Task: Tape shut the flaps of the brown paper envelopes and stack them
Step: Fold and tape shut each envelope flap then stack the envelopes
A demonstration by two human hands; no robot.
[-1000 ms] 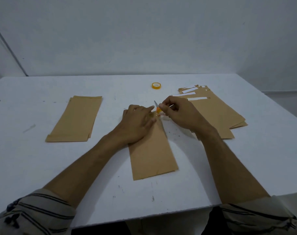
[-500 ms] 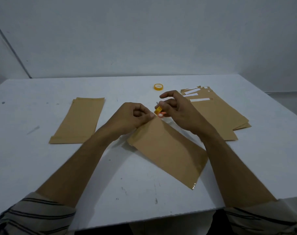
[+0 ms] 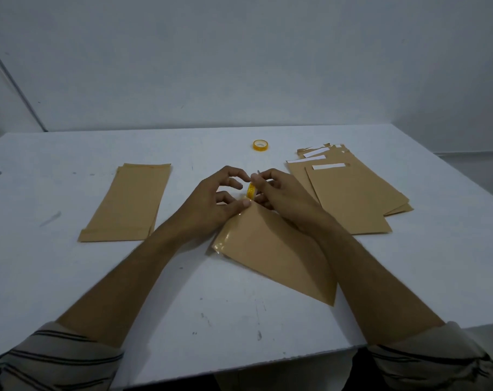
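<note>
Since a second ago you've swung the brown paper envelope (image 3: 276, 255) from lying straight along your arms to lying diagonal under your wrists, its taped end now toward your left hand (image 3: 211, 204) and its long body running back under your right forearm; glossy clear tape shows on the corner just below your left wrist. Left hand is half curled, fingertips pinching the envelope's top corner against the white tabletop (image 3: 239, 320). Right hand (image 3: 282, 193) is closed on a small yellow tape roll (image 3: 251, 191) held between both hands, and a thin grey point sticks up just above your right fingers; can't tell what it is. My read: one edge is sealed and you've turned the piece to tape or trim the next bit, so this envelope isn't ready to stack. A stack of flat brown envelopes (image 3: 129, 204) lies well left of your left hand, likely finished. A loose pile of brown envelopes with white strips (image 3: 352, 198) sits just right of your right hand, likely waiting. A second yellow tape roll (image 3: 261, 145) lies beyond both hands. No readable brand, label or writing anywhere; print on the held roll is too blurred.
</note>
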